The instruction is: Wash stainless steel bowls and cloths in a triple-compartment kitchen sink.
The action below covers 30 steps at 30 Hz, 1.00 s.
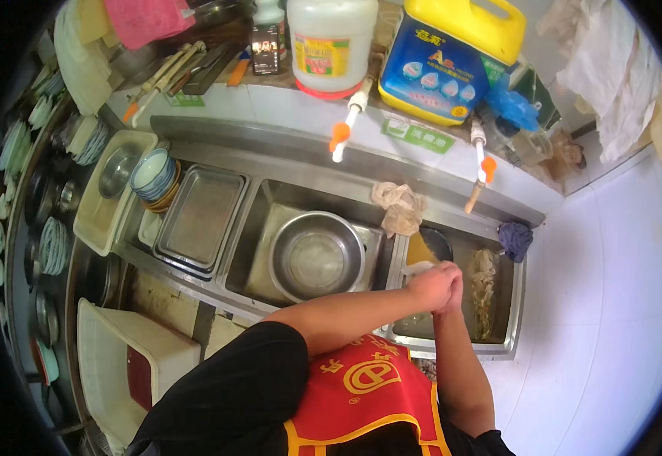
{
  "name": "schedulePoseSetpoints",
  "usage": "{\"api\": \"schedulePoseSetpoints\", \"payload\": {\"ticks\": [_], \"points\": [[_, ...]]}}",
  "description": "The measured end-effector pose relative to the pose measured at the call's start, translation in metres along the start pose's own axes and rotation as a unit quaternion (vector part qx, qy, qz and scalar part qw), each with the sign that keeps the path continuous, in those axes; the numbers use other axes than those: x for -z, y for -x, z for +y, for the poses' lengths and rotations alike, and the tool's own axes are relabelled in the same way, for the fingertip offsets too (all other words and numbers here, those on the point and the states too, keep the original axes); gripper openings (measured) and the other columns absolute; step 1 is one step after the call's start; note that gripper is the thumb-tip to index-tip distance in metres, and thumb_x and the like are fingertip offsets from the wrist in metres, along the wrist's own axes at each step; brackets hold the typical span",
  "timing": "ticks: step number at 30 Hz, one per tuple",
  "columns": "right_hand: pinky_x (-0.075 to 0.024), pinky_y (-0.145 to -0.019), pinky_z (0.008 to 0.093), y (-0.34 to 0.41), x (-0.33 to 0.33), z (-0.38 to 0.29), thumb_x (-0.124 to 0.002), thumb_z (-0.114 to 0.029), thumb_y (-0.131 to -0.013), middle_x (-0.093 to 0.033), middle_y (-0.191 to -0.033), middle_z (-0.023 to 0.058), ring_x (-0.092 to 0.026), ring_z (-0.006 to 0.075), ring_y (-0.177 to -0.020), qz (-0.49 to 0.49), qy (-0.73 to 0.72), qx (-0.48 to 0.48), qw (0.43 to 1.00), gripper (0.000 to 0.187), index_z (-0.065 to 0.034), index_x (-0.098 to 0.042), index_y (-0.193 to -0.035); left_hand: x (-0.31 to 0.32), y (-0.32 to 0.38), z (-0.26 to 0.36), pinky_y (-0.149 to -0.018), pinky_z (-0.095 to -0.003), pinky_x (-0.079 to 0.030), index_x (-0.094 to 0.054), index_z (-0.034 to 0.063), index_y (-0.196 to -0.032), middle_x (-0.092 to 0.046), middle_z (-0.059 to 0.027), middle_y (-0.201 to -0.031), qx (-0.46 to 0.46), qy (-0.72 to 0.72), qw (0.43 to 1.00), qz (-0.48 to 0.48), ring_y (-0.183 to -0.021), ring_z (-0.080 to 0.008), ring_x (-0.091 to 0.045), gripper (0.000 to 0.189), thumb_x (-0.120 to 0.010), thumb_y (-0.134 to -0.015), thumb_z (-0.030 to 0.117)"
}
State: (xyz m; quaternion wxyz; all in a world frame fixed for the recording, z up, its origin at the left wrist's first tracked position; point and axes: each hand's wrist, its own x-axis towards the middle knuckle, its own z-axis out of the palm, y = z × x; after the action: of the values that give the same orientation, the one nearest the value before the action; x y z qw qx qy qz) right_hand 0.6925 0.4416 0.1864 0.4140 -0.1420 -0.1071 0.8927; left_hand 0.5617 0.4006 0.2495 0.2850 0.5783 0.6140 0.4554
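Observation:
Over the right sink basin [516, 319], my left hand [430, 286] and my right hand [453, 288] are pressed together with fingers closed. A white item [417, 268] shows beside the left hand; whether it is held or lies behind is unclear. What the palms enclose is hidden. Just beyond the hands, a yellow-brown flat thing [421, 248] and a dark rounded object [439, 242] rest in the basin. To the right, a long crumpled bundle, perhaps cloth [483, 285], lies in cloudy water. A beige cloth [399, 208] drapes over the divider.
The middle basin holds a steel bowl [317, 256]. Metal trays [202, 216] and stacked bowls [153, 171] stand left of it. Two taps [339, 137] [482, 165] jut over the sinks. A purple cloth [515, 240] sits in the far right corner. Jugs [333, 45] line the ledge.

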Motion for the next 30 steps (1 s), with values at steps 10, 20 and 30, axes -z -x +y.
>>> {"api": "schedulePoseSetpoints", "payload": {"ticks": [10,20,30], "points": [[-0.0515,-0.074,0.0373,-0.016,-0.076,-0.019,-0.054,-0.031,-0.088,-0.067,-0.094,0.0108,-0.062,0.0248,-0.083,0.119,0.049,-0.031,0.991,0.027,-0.0066,-0.064,-0.093,-0.003,-0.027,-0.054,-0.095,-0.0369,-0.044,-0.052,-0.0011,-0.124,-0.056,-0.0177,-0.122,0.241,0.182,0.953,0.031,-0.113,-0.0295,-0.054,0.052,-0.054,-0.091,0.039],[-0.0455,-0.095,0.0424,-0.024,0.048,-0.029,-0.044,-0.048,-0.093,-0.064,-0.103,0.0083,-0.060,0.0256,-0.101,0.007,0.011,0.003,1.000,0.042,-0.0115,-0.059,-0.108,-0.020,-0.018,0.046,-0.087,-0.0420,-0.047,-0.063,0.0047,-0.109,-0.066,-0.0173,-0.106,0.131,0.108,0.985,-0.024,-0.099,-0.0391,-0.061,0.031,-0.048,-0.092,0.026],[-0.0406,-0.102,0.0436,-0.017,-0.043,-0.028,-0.053,-0.038,-0.094,-0.061,-0.119,0.0100,-0.056,0.0258,-0.114,0.132,0.016,-0.103,0.986,0.037,-0.0109,-0.057,-0.119,-0.011,-0.010,-0.014,-0.112,-0.0538,-0.022,-0.063,0.0137,-0.117,-0.046,-0.0141,-0.140,-0.125,-0.225,0.964,-0.064,-0.134,-0.0355,-0.036,0.036,-0.062,-0.082,0.020]]}}
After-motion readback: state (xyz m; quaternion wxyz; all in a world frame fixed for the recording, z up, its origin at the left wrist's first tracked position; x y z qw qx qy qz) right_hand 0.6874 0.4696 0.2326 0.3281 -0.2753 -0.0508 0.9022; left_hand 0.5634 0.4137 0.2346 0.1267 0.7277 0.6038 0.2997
